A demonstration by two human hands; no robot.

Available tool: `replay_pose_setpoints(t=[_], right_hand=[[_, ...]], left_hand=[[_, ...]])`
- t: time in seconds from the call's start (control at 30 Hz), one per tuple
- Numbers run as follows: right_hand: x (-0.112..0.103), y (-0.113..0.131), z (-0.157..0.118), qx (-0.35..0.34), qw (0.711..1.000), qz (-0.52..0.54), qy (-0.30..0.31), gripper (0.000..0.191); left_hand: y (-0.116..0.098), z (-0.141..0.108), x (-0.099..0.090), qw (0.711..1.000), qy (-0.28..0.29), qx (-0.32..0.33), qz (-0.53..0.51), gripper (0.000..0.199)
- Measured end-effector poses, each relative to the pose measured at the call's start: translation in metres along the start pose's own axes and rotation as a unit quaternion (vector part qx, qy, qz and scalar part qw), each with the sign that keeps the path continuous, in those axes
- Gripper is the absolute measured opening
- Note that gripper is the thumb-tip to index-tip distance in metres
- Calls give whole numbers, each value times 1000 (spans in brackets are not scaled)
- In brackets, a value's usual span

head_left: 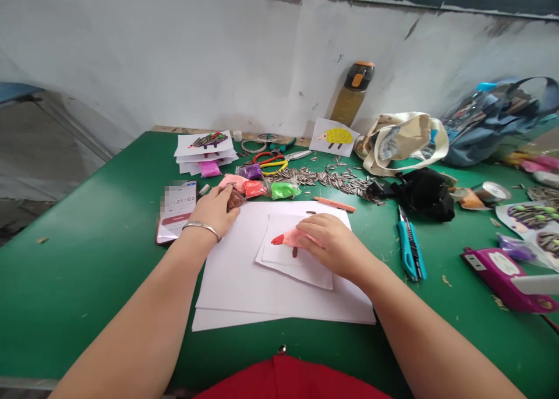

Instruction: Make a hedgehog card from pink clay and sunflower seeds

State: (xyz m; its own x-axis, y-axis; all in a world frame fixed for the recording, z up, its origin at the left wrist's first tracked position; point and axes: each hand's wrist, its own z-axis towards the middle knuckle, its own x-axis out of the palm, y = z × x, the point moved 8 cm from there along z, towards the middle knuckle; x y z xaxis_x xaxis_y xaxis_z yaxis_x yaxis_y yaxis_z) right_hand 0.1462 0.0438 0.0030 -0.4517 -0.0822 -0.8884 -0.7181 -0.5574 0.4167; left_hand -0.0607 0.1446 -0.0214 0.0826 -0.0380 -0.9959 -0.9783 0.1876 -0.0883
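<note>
My left hand (pixel 216 208), with a silver bangle at the wrist, reaches to a packet of brown clay (pixel 236 196) beside the pink clay packet (pixel 233 182). Its fingers rest on the brown packet. My right hand (pixel 329 239) lies over a pink clay shape (pixel 301 236) with a red pointed end (pixel 278 240) and a small brown piece (pixel 295 251) below it. That shape is on small white sheets (pixel 279 262), which lie on larger white paper (pixel 231 282). The right fingertips touch the pink clay, partly covering it.
Red (pixel 254 189) and green clay packets (pixel 285 190) lie behind the paper, near scattered sunflower seeds (pixel 343 180) and scissors (pixel 298 155). A phone (pixel 177 212) is at left; a teal cutter (pixel 410 247) and magenta device (pixel 502 276) are at right. A bottle (pixel 353 93) stands by the wall.
</note>
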Motion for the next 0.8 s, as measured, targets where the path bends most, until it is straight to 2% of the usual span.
replay_pose_setpoints(t=[0.2, 0.33, 0.53, 0.8], right_hand=[[5, -4, -1, 5, 1000, -7, 3, 30], [7, -6, -1, 6, 1000, -8, 7, 29], [7, -4, -2, 9, 1000, -4, 8, 28], [7, 0, -1, -5, 1000, 1, 19, 30]], left_hand=[[-7, 1, 1, 999, -8, 17, -28, 58], [-7, 1, 0, 1000, -16, 19, -19, 64], [-5, -1, 4, 999, 5, -1, -40, 65], [-14, -14, -1, 998, 36, 18, -40, 82]])
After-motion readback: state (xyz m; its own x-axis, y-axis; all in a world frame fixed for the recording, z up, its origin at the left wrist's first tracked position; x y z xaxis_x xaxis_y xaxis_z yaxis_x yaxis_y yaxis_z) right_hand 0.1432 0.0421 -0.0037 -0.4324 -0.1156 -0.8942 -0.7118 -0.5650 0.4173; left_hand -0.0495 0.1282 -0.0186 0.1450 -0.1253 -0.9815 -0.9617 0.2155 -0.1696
